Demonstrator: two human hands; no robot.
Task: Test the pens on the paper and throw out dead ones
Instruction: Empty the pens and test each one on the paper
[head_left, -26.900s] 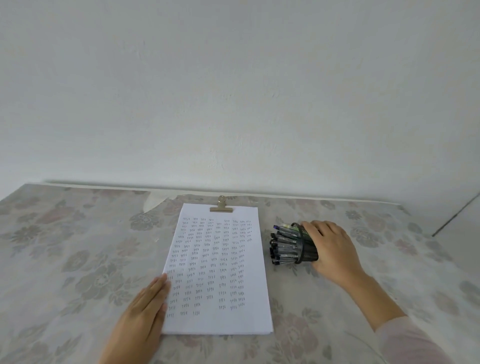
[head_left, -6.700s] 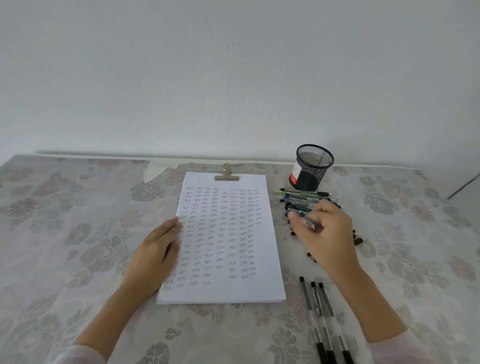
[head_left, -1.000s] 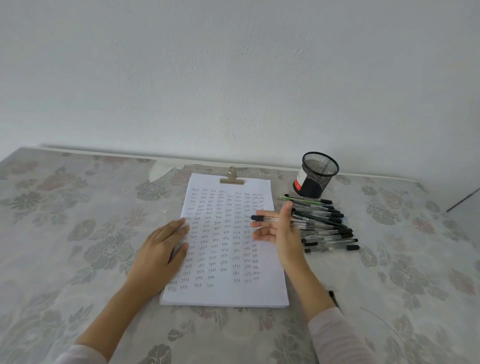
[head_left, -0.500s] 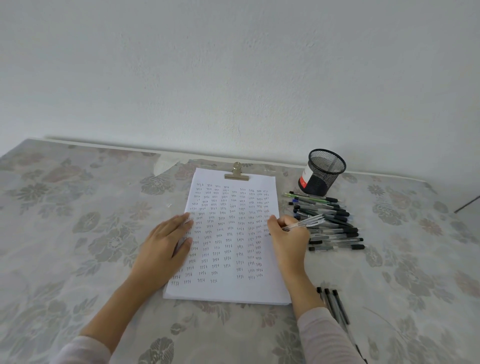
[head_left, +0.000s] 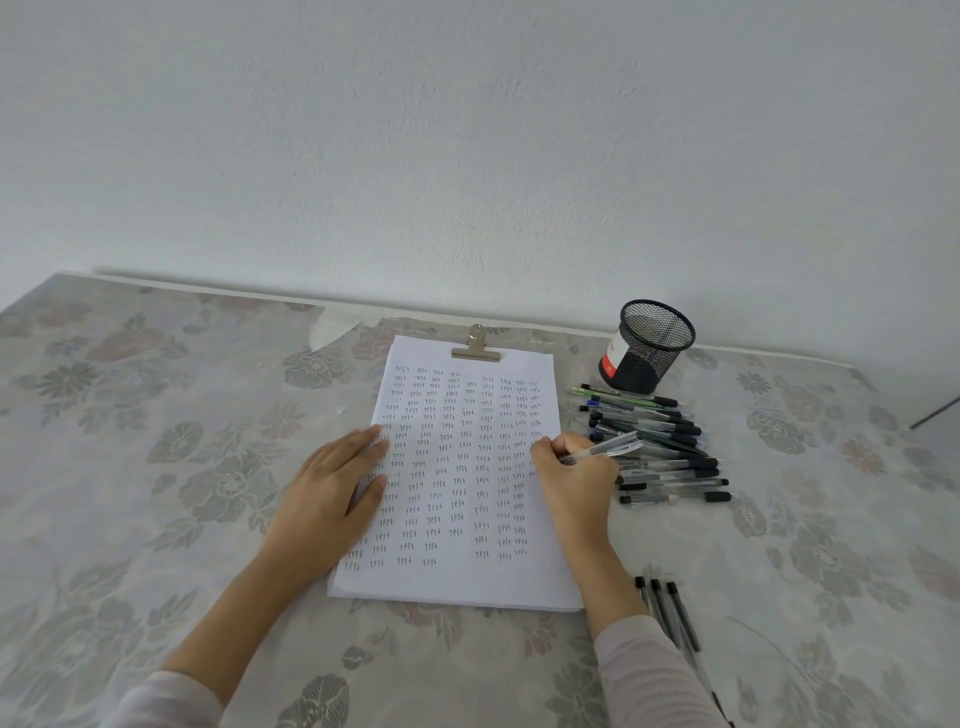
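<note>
Both hands are on the sheet. The left hand (head_left: 332, 493) lies flat, fingers straight, pressing down the left edge of the paper (head_left: 457, 584). The right hand (head_left: 571, 483) is curled round a clear-barrelled pen (head_left: 608, 448) in a writing grip, with the tip down at the right margin about halfway down the page and the barrel slanting up to the right. The tip itself is hidden behind the fingers.

The paper lies in the middle of the table (head_left: 156, 467), held at its top edge by a metal clip (head_left: 476, 347). It is covered in rows of small handwriting, the same short word over and over, which reads as "test" where it is legible.

Just right of the sheet, a pile of pens (head_left: 670, 463) lies roughly side by side, mostly black-capped, with a green one at the far end. Beyond them a black mesh pen cup (head_left: 647, 345) stands upright near the wall (head_left: 467, 156), wearing a red and white label too small to read. Three black pens (head_left: 670, 613) sit apart beside the right forearm, partly under its pale sleeve (head_left: 649, 675). A floral cloth covers the table.
</note>
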